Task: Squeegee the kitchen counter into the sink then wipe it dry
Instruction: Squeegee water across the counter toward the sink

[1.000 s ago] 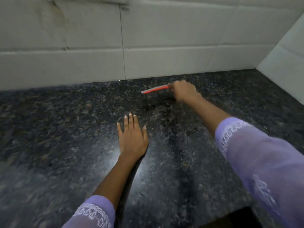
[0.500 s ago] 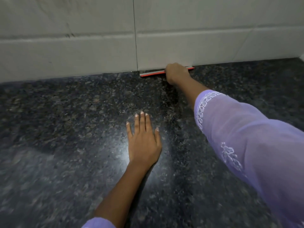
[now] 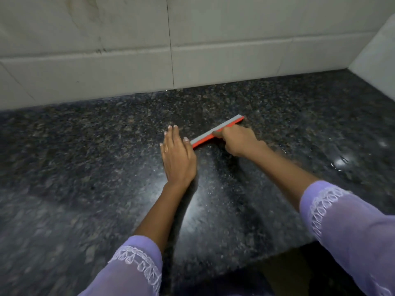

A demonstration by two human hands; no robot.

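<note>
A red squeegee with a grey rubber blade (image 3: 222,128) lies slanted on the dark speckled granite counter (image 3: 85,159), near its middle. My right hand (image 3: 239,141) grips the squeegee's handle, which the fist hides. My left hand (image 3: 177,154) rests flat on the counter with straight fingers, just left of the blade's near end; I cannot tell whether they touch. No sink is in view.
White tiled wall (image 3: 128,67) runs along the back of the counter and turns forward at the right (image 3: 376,58). Wet patches glint on the counter at the right (image 3: 339,162). The counter's front edge (image 3: 245,261) shows at the bottom right.
My right hand has pulled the squeegee from the foot of the back wall toward me, to the middle of the counter. My left hand stays flat on the counter.
</note>
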